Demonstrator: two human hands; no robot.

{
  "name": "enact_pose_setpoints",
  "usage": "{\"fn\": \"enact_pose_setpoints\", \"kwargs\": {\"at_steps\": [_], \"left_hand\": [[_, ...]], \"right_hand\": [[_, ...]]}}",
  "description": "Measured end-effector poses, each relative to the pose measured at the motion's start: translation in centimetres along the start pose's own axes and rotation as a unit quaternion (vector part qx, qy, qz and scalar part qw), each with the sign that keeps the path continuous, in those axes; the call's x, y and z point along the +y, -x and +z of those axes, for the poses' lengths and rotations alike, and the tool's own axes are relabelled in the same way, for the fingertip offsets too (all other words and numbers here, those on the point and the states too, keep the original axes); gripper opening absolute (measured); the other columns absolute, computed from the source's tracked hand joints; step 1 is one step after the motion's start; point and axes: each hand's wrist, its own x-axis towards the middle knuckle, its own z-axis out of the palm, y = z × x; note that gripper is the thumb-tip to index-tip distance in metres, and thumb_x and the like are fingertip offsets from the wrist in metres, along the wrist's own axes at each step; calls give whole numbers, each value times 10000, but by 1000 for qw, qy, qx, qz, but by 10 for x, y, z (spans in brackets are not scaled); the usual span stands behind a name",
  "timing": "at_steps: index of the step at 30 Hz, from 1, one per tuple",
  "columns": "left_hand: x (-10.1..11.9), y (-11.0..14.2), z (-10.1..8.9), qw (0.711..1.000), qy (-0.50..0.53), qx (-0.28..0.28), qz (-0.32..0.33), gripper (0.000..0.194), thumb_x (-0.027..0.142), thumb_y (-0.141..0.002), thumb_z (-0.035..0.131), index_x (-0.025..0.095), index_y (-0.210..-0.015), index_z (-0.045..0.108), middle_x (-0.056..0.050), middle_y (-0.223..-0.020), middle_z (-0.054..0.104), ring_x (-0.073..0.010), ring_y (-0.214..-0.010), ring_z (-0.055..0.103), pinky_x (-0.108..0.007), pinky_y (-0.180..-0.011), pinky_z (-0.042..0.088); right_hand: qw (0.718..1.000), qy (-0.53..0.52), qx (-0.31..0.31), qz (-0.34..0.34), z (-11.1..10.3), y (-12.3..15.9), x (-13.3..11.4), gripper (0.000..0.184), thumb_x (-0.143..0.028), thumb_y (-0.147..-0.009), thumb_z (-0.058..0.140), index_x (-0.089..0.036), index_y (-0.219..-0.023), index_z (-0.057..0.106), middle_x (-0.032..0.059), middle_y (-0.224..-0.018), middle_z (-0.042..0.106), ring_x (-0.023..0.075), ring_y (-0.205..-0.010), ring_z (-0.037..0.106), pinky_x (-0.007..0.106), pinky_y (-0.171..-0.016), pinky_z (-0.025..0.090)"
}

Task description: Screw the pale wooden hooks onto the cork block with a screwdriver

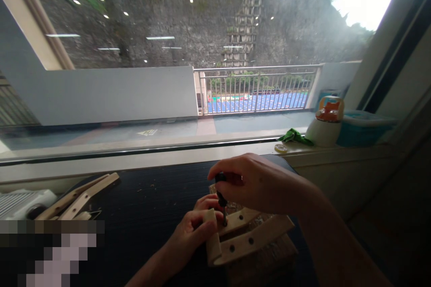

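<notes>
My right hand [242,181] is wrapped round the dark handle of a screwdriver [221,195], which stands nearly upright. Its shaft points down into a hole in a pale wooden frame [256,237] made of strips with dark holes. My left hand [198,224] grips the frame's left end piece, with the thumb on the near side and fingers behind. Beneath the frame lies a rough wooden block [278,253], partly covered by it. The screwdriver's tip is hidden in the hole, so I cannot see a screw there.
The dark table [144,215] has small crumbs on it. At its left lie wooden strips with holes [87,195] next to a white ridged device [27,202]. On the windowsill [168,157] are a green cloth [293,136], a white container [325,130] and a teal box [365,129]. Pixelation covers the lower left.
</notes>
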Motion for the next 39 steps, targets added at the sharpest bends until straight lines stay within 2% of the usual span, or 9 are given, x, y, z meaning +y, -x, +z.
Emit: {"fn": "enact_pose_setpoints", "kwargs": {"at_steps": [5,12,17,21,27,31,36,39], "left_hand": [[2,0,0,1000,-2,9,0,477,578,-811,508,167,-904,732,-103,-1204,573,-343,-1283,307,-442,-1075,260],[-2,-1,0,1000,4,6,8,493,597,-803,509,170,-906,733,-110,-1191,585,-338,-1293,316,-442,-1078,264],[1,0,0,1000,-8,6,-14,485,586,-807,508,165,-887,735,-95,-1173,600,-346,-1268,344,-427,-1070,281],[1,0,0,1000,-8,8,-26,533,622,-789,503,151,-880,735,-106,-1186,586,-357,-1236,372,-450,-1058,288],[5,-1,1,1000,-14,13,-9,512,615,-788,514,167,-888,741,-104,-1187,591,-344,-1281,312,-449,-1082,250],[7,-1,2,1000,0,4,-3,525,621,-795,499,161,-877,738,-117,-1159,586,-344,-1263,342,-455,-1072,273],[3,0,1,1000,-5,14,-5,497,602,-798,513,167,-887,737,-112,-1171,588,-343,-1272,344,-462,-1075,279],[2,0,1,1000,-8,24,-7,475,591,-794,531,175,-894,739,-110,-1201,586,-339,-1289,327,-456,-1078,281]], "right_hand": [[1000,-12,-23,8,-3,1,0,167,-242,-813,528,-205,-885,674,-49,-629,607,62,-545,502,179,-510,339],[999,17,3,34,-6,1,3,147,-294,-812,554,-182,-796,648,-48,-606,579,62,-527,459,193,-480,301],[999,-2,-32,-5,0,2,-1,156,-296,-824,539,-205,-810,665,-61,-603,572,56,-528,446,189,-494,302],[999,-2,-46,-27,-1,1,-3,178,-284,-839,521,-202,-836,679,-49,-669,619,61,-585,488,193,-538,324],[999,-5,-36,15,0,-3,1,250,-355,-852,517,-164,-796,667,-31,-602,602,67,-529,471,203,-496,310],[999,23,-16,26,0,-3,3,260,-370,-846,516,-167,-755,650,-36,-572,570,73,-512,449,224,-479,280],[999,-4,-45,29,-3,2,2,181,-299,-832,519,-206,-894,661,-48,-622,609,78,-542,489,212,-519,323],[997,-15,-66,22,-4,4,2,182,-273,-829,513,-205,-893,669,-32,-680,643,87,-585,515,214,-547,341]]}}
